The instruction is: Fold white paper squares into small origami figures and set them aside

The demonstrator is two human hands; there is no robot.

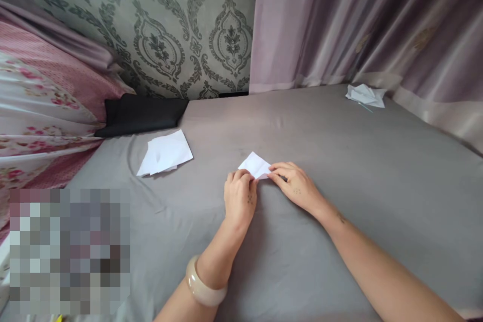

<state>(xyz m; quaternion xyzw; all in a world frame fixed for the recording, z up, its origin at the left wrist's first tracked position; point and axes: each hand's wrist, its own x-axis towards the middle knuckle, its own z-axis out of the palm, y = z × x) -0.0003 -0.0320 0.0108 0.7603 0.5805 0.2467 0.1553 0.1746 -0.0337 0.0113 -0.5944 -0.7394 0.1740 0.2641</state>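
Pinching folded paper [255,163], left hand [240,198] and right hand [299,187] each show a narrow grip.

is spreading wide as a grey cloth-covered surface [302,141], wrinkled in places; is bearing a small creased white sheet [254,164] mid-surface, white papers [166,153] and folded black cloth [147,113] leftward, a paper pile [365,95] far right.

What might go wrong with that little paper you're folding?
The small paper might tear or crumple if the left hand and right hand pull apart, since both grip its near side. The fold could come out crooked, because the gray cloth underneath looks soft and wrinkly. The loose white sheets could slide if bumped.
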